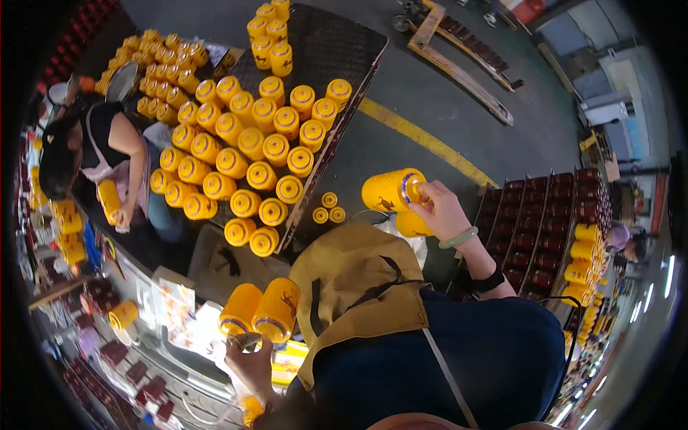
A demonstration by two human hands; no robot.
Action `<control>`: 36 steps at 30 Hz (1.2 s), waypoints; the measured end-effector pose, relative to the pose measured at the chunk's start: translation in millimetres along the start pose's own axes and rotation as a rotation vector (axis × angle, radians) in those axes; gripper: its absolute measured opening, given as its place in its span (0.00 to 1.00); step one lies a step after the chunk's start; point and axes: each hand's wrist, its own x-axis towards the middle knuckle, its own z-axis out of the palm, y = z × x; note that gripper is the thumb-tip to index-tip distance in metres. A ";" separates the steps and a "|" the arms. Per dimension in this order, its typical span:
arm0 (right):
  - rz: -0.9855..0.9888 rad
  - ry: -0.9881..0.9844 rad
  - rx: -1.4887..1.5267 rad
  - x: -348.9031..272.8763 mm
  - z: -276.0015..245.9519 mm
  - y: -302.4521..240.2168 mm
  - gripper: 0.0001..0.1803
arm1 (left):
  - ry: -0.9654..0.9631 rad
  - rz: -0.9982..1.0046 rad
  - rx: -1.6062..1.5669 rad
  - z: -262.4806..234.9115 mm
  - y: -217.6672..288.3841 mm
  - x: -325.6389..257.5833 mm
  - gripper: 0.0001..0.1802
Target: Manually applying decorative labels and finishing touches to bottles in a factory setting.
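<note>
While a co-worker (115, 147) holds a jar (108, 201), our left hand (251, 362), fingers closed, clasps two jars (278, 308) by their ends; our right hand (436, 208) pinches one end of an upper jar (385, 191), a lower jar (411, 225) just beneath.

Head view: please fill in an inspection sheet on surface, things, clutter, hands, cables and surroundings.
Surface: dark platform, partly bare at its far end.
Things: yellow jars crowd the platform.
Clutter: three small yellow rounds past its edge.
Hands: left hand holds two jars; right hand grips one jar, another just below.
Cables: none identifiable for certain.
Surroundings: co-worker at left; pallet jack beyond; dark red stack at right.
</note>
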 end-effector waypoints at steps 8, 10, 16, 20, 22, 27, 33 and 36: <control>0.030 0.080 -0.021 -13.5 11.8 -4.1 0.16 | -0.047 0.024 -0.068 -15.0 -9.7 40.1 0.14; 0.050 0.063 -0.024 -12.4 11.5 -10.2 0.15 | 0.057 0.005 0.007 -13.8 -17.3 38.8 0.08; -0.036 0.103 -0.025 -1.3 3.7 -9.5 0.16 | 0.013 -0.007 -0.071 -19.8 -23.4 32.8 0.10; -0.012 0.111 -0.038 18.1 -0.7 -21.6 0.17 | 0.018 -0.034 -0.016 -28.8 -23.0 28.4 0.12; -0.001 0.126 -0.029 26.4 -1.8 -20.2 0.17 | -0.016 -0.033 0.031 -31.9 -32.9 27.0 0.14; -0.058 0.153 -0.051 47.2 -9.1 -8.8 0.18 | 0.013 -0.059 0.031 -38.7 -20.9 29.3 0.13; -0.095 0.034 -0.151 115.9 -39.1 -2.0 0.23 | 0.020 -0.046 -0.022 -45.4 11.8 35.9 0.09; -0.167 0.069 -0.171 155.4 -53.8 0.6 0.24 | 0.058 -0.003 0.020 -43.3 8.7 35.1 0.09</control>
